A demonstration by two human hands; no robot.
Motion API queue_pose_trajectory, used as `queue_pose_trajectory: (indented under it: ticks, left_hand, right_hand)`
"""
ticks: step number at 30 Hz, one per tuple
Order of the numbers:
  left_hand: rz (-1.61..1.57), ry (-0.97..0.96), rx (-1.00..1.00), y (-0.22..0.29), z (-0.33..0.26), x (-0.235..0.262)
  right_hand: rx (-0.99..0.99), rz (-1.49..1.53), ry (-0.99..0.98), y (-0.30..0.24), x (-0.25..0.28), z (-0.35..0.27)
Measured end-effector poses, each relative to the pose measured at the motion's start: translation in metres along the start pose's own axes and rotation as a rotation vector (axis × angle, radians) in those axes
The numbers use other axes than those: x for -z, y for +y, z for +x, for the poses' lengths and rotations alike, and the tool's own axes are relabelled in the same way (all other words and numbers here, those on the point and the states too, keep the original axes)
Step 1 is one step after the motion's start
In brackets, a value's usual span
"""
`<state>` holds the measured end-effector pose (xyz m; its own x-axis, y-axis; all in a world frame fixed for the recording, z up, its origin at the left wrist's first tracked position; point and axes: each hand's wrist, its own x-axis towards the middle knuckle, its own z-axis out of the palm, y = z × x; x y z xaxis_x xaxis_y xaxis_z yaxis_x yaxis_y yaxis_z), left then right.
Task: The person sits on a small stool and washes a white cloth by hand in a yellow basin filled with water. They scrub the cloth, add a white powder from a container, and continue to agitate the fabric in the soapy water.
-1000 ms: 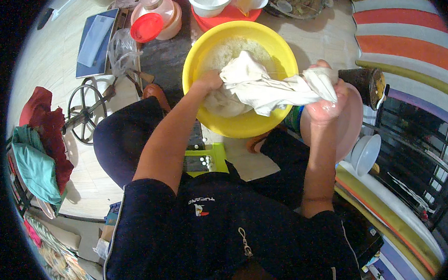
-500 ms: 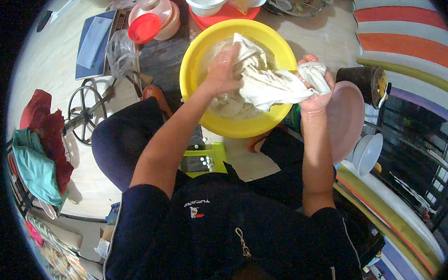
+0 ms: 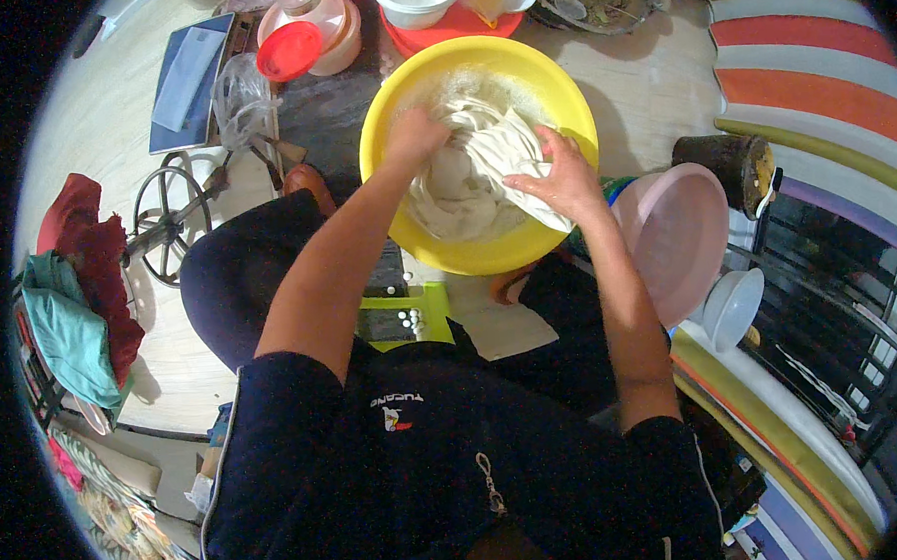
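Left hand (image 3: 414,139): pressed down into the white cloth at the left inner side of the basin, fingers curled into the fabric and gripping it.
Right hand (image 3: 564,180): laid on the right part of the same cloth, fingers spread fairly wide and bent over a fold, holding it against the basin wall.
White cloth (image 3: 469,174): bunched and wet-looking, lying inside the basin between and under both hands.
Yellow basin (image 3: 488,258): round, on the floor directly beneath the hands, between the person's knees.
Pink round lid (image 3: 679,242): just right of the right forearm, leaning tilted beside the basin.
Small white bowl (image 3: 732,308): farther right of the right hand, below the pink lid.
Dark pot (image 3: 732,163): right of the right hand, beyond the pink lid, near the striped mat (image 3: 809,64).
Red lid (image 3: 288,51): up and left of the left hand, resting on a pale round container.
Clear plastic bag (image 3: 240,94): left of the left hand, near the basin.
Wire fan guard (image 3: 170,212): well left of the left forearm, on the floor.
Red and teal clothes (image 3: 74,296): far left, heaped well away from both hands.
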<state>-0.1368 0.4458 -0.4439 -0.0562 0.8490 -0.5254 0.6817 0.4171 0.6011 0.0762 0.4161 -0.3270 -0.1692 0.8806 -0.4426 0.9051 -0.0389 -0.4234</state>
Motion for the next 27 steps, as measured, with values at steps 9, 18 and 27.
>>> queue_pose_trajectory:
  ticks: [9, 18, 27]
  left_hand:
    - [0.541, 0.302, -0.494, 0.005, -0.047, -0.015]
    - [0.360, -0.084, -0.354, -0.009, -0.040, -0.022]
    - [0.379, -0.263, -0.240, -0.017, -0.049, -0.020]
  right_hand:
    - [-0.034, -0.384, 0.070, 0.020, -0.071, 0.006]
    - [-0.462, 0.843, 0.198, 0.071, -0.064, 0.049]
    - [-0.218, 1.521, 0.030, 0.033, 0.002, 0.025]
